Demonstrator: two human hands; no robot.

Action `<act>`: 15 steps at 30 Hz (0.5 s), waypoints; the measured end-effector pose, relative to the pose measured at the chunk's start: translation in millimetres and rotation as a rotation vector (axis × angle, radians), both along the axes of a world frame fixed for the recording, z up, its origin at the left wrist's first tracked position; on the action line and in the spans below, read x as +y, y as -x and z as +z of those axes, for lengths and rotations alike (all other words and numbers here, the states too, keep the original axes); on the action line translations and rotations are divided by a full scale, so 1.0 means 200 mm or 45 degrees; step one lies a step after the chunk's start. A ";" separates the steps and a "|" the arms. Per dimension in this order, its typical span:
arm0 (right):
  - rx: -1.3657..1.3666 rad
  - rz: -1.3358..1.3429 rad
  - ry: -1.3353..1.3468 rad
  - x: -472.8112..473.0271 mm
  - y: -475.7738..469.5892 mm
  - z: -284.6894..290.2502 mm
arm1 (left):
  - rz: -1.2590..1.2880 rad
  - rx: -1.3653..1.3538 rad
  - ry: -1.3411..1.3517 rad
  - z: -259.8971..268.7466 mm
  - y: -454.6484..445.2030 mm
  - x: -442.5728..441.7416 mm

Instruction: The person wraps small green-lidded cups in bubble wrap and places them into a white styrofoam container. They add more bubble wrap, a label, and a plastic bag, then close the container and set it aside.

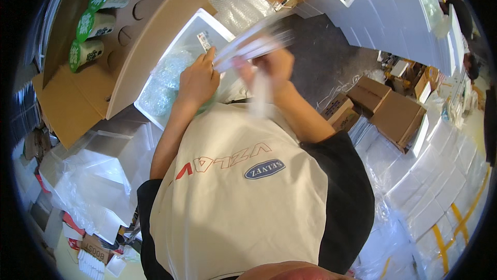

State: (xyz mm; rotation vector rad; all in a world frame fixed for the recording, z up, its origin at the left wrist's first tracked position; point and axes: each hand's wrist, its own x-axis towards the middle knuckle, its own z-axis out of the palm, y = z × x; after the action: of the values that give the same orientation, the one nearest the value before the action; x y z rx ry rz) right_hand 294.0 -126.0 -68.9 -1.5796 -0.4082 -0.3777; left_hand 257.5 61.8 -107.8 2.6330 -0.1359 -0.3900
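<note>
My right hand [273, 64], blurred by motion, grips a bundle of thin whitish strips or sheets [248, 49], probably plastic. A blurred white piece [261, 93] hangs below that hand. Over the white foam box [153, 86] is my left hand [200, 78], its fingertips at the near end of the bundle. Whether they pinch it cannot be made out. Inside the box lies a clear bubble-wrapped bundle [165, 82], its contents hard to see. A small printed label [204, 41] shows beside my left fingers.
At left stands an open cardboard carton [136, 51] with several green-lidded cups [93, 24] in round holes. Bubble wrap [240, 2] lies beyond the foam box. Stacked white foam boxes [380, 16] rise at far right, cardboard boxes [388, 105] nearer. A clear plastic bag [93, 179] covers foam pieces at lower left.
</note>
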 end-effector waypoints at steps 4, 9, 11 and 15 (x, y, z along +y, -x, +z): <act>-0.124 0.056 0.289 0.09 0.02 -0.21 | 0.150 0.265 0.063 0.17 -0.01 0.02; 0.002 0.114 0.617 0.13 0.02 -0.24 | 0.367 -0.173 0.276 0.25 0.26 0.31; 0.199 0.187 0.935 0.15 0.03 -0.30 | 0.636 -0.349 0.091 0.20 0.44 0.43; 0.205 0.310 1.055 0.16 0.03 -0.29 | 1.105 -0.210 0.091 0.02 0.88 0.54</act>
State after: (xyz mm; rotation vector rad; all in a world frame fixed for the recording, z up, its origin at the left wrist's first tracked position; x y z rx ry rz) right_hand 287.5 -93.6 -127.6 -2.3071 -0.6742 0.1402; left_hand 80.5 169.4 -103.3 2.3631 0.8872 0.1296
